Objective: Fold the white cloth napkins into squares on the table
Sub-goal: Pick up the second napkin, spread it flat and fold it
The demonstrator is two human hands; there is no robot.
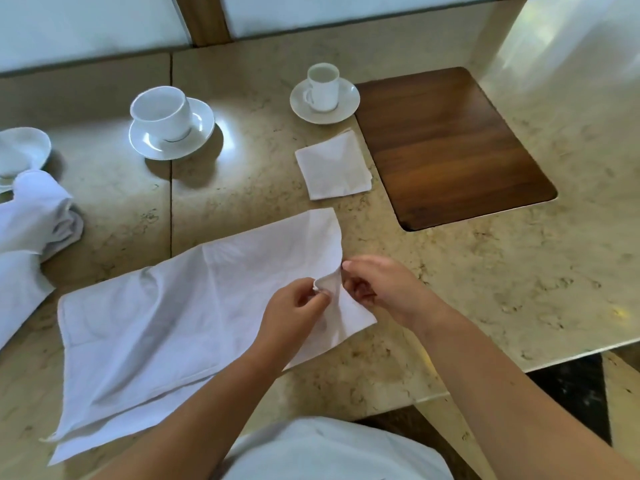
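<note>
- Your white napkin (166, 323) lies spread on the marble tabletop (485, 289) in front of you, folded into a long band; its long axis runs from near left to far right.
- Your left hand (294, 313) pinches a small raised bit of the napkin's right edge between thumb and fingers.
- Your right hand (377, 289) meets it there, fingers curled and pinching the same lifted edge.
- A finished folded square (332, 166) rests flat beyond your hands, just beside the wooden inset panel (450, 147).
- Unfolded white cloths (31, 230) are heaped at the left edge.
- A wide cup on a saucer (169, 123) and a narrow cup on a saucer (323, 93) stand farther back.
</note>
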